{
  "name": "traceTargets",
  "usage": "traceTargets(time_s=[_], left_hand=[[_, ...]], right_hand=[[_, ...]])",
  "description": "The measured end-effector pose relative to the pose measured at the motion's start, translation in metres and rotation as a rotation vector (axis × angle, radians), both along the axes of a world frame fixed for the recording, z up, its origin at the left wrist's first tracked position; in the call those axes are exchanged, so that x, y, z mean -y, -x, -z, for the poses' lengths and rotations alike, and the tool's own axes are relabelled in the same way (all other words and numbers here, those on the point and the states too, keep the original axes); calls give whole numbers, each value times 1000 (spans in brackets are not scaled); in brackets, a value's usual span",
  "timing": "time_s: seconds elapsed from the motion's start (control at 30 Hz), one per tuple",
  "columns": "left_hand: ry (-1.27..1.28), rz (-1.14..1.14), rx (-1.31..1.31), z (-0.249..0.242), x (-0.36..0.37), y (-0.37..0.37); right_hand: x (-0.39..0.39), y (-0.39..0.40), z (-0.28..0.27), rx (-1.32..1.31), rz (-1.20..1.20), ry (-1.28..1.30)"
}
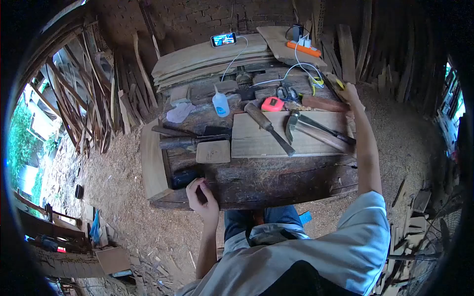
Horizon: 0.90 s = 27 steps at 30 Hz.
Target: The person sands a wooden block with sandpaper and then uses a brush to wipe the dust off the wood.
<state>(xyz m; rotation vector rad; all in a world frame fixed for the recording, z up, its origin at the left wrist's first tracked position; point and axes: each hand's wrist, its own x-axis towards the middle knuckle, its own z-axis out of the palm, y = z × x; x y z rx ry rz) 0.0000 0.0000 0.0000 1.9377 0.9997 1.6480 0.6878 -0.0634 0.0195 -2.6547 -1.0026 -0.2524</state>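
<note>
My left hand (203, 198) is at the near edge of the workbench (266, 185), its thumb and fingers curled together in a loop with nothing showing in it. Just beyond its fingertips lies a dark cylindrical object (185, 178). My right arm is stretched to the far right corner, where my right hand (350, 94) closes beside a small yellow object (339, 84); what its fingers grip I cannot tell. Nearest to it are a reddish-brown wood block (323, 103) and a light board (249, 140) bearing a chisel (280, 141) and a hammer (292, 123).
A glue bottle (220, 104), a red tape measure (272, 104), a sandy block (213, 152) and a crumpled cloth (180, 113) lie on the bench. Behind, stacked planks (207, 58) carry a phone (223, 39) and an orange power strip (303, 49) with white cables. Shavings cover the floor (118, 182).
</note>
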Motion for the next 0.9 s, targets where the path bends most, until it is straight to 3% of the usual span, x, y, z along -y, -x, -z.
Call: traceTargets(time_s=[0.07,0.1,0.3,0.4,0.47,0.57,0.63,0.7,0.73,0.8,0.83,0.87,0.9], left_hand=[[-14,-12,-42,-7,2,4],[-18,-27,-7,-1,2,-11],[-109,-19,3,-5,0,-7],[-62,-11,25,-7,1,-5],[2,65,62,-7,-1,0],[-167,136,-89,-32,-15,16],[-226,118,-146,-67,-38,22],[-247,94,-148,-98,-78,17],[-173,44,-279,-136,-84,12],[-358,-5,-336,-134,-154,-8],[-491,-41,-398,-124,-199,-23],[-502,-71,-534,-116,-237,-35],[-306,-117,-689,-107,-269,-50]], right_hand=[[2,-7,16,86,-49,-37],[4,-20,-4,121,-64,-41],[10,-7,-12,-105,-78,-118],[8,-22,-10,96,-128,-186],[21,27,-53,153,-153,6],[70,153,-103,88,-386,-116],[121,201,-89,234,-468,-167],[171,279,-81,298,-315,-109],[199,305,-72,233,-224,-38],[230,363,-53,214,-212,-156],[244,385,-37,91,-74,-150],[248,407,-29,25,-56,-238],[254,416,-14,-94,-107,-329]])
